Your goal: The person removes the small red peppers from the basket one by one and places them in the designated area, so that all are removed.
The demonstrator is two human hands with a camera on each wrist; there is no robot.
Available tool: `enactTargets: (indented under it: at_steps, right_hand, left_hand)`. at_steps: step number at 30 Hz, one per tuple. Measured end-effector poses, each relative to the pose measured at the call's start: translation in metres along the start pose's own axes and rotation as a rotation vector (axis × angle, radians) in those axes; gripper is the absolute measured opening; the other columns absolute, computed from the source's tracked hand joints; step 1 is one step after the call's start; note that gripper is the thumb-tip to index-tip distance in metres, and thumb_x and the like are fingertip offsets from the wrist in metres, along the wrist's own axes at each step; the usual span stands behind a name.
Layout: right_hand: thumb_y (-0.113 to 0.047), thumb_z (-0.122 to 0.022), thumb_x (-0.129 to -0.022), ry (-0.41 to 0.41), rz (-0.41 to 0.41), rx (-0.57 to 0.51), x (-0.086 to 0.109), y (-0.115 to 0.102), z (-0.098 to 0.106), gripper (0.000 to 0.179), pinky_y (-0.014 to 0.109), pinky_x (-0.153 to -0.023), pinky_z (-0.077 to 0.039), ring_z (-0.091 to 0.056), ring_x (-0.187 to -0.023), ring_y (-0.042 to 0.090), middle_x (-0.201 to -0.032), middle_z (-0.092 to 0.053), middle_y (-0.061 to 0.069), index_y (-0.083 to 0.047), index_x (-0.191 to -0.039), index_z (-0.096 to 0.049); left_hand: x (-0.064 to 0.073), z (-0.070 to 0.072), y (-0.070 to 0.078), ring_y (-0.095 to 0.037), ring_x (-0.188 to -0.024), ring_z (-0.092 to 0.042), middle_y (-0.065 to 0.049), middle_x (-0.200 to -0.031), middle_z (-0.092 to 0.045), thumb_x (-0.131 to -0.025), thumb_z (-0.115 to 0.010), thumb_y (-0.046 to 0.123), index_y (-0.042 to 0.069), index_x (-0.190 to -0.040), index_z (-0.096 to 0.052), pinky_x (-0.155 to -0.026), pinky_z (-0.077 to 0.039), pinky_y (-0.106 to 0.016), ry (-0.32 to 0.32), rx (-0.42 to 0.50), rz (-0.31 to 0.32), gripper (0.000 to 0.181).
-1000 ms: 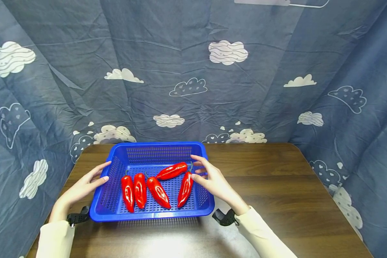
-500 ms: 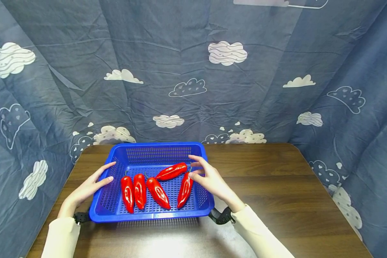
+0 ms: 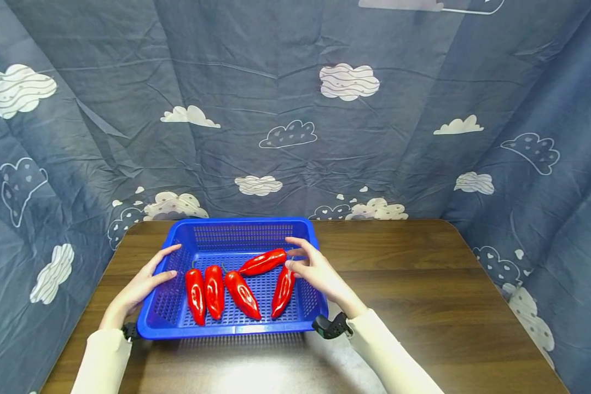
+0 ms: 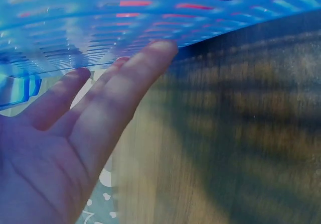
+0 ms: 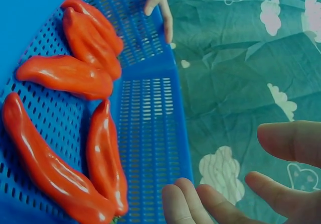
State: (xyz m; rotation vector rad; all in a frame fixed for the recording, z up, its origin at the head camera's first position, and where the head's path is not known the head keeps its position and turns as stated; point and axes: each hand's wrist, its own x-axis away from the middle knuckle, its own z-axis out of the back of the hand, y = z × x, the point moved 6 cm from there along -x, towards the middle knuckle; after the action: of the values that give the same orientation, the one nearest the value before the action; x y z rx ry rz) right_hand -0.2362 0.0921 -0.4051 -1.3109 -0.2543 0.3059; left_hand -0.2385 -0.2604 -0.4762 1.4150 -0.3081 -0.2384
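A blue plastic basket (image 3: 236, 331) with perforated walls holds several glossy red peppers (image 3: 282, 295) with thin green stems. My left hand (image 3: 140, 287) is at the basket's left wall, its index finger and thumb reaching over the rim. In the left wrist view its other fingers (image 4: 108, 111) extend straight along the wall's outer side; contact is hard to tell. Above the basket's right side hovers my right hand (image 3: 322, 276), fingers loosely bent and spread, holding nothing. Its thumb covers the stem end of the rightmost pepper in the head view. Between hand and peppers the right wrist view shows a gap.
The basket stands toward the left of a brown wooden table (image 3: 399, 284). Behind and beside it hangs a dark blue-grey curtain (image 3: 276, 65) printed with white clouds. Each wrist wears a black strapped device (image 3: 331, 326).
My left hand has shifted right, its fingertips further over the basket's left rim. My right hand has drifted slightly left above the basket. Basket and peppers stay where they were.
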Motion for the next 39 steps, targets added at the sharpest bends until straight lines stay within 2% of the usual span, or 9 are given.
enactTargets:
  at_steps: [6, 12, 18, 25, 35, 39]
  right_hand:
    - [-0.005, -0.057, -0.091, 0.014, -0.029, -0.022, -0.006, 0.005, -0.001, 0.052, 0.05, -0.085, -0.05, -0.062, -0.1, 0.033, -0.124, -0.052, 0.027, -0.004, -0.141, -0.041]
    - [-0.004, -0.059, -0.09, 0.034, -0.051, -0.027, -0.012, 0.009, -0.003, 0.051, 0.051, -0.084, -0.05, -0.061, -0.1, 0.036, -0.122, -0.054, 0.026, -0.004, -0.139, -0.044]
    - [-0.003, -0.057, -0.091, 0.034, -0.08, -0.035, -0.016, 0.013, -0.005, 0.049, 0.053, -0.086, -0.049, -0.056, -0.107, 0.044, -0.122, -0.053, 0.027, -0.002, -0.138, -0.044]
    - [-0.003, -0.056, -0.091, 0.039, -0.119, -0.033, -0.019, 0.02, -0.008, 0.047, 0.053, -0.085, -0.049, -0.057, -0.104, 0.045, -0.121, -0.053, 0.03, -0.001, -0.137, -0.044]
    - [-0.007, -0.06, -0.088, 0.054, -0.179, 0.111, -0.023, 0.026, -0.014, 0.049, 0.049, -0.072, -0.054, -0.061, -0.092, 0.039, -0.108, -0.058, 0.023, -0.002, -0.135, -0.046]
    - [-0.008, -0.062, -0.086, 0.035, -0.209, 0.151, -0.025, 0.03, -0.018, 0.053, 0.035, -0.057, -0.052, -0.06, -0.078, 0.031, -0.095, -0.059, 0.014, -0.004, -0.136, -0.046]
  left_hand:
    - [-0.001, -0.001, -0.002, -0.042, -0.108, -0.052, -0.031, -0.148, -0.011, -0.099, -0.048, 0.01, 0.018, -0.151, -0.02, -0.075, -0.053, -0.05, 0.008, 0.029, 0.013, 0.06]
    - [-0.002, -0.001, -0.003, -0.036, -0.105, -0.054, -0.031, -0.146, -0.016, -0.099, -0.047, 0.009, 0.018, -0.151, -0.021, -0.075, -0.053, -0.048, 0.023, 0.047, 0.011, 0.059]
    - [-0.001, -0.002, -0.003, -0.039, -0.108, -0.053, -0.03, -0.147, -0.014, -0.099, -0.047, 0.009, 0.019, -0.151, -0.021, -0.076, -0.053, -0.049, 0.031, 0.061, 0.024, 0.059]
    - [-0.001, -0.002, -0.004, -0.039, -0.106, -0.054, -0.03, -0.148, -0.015, -0.099, -0.046, 0.01, 0.02, -0.151, -0.019, -0.076, -0.053, -0.05, 0.038, 0.088, 0.046, 0.06]
    - [0.001, -0.003, -0.004, -0.039, -0.109, -0.052, -0.029, -0.148, -0.016, -0.1, -0.046, 0.011, 0.021, -0.151, -0.02, -0.077, -0.052, -0.049, 0.045, 0.095, 0.038, 0.059]
    - [0.001, -0.003, -0.004, -0.04, -0.109, -0.052, -0.029, -0.148, -0.016, -0.1, -0.046, 0.011, 0.021, -0.151, -0.02, -0.077, -0.052, -0.05, 0.046, 0.093, 0.033, 0.059]
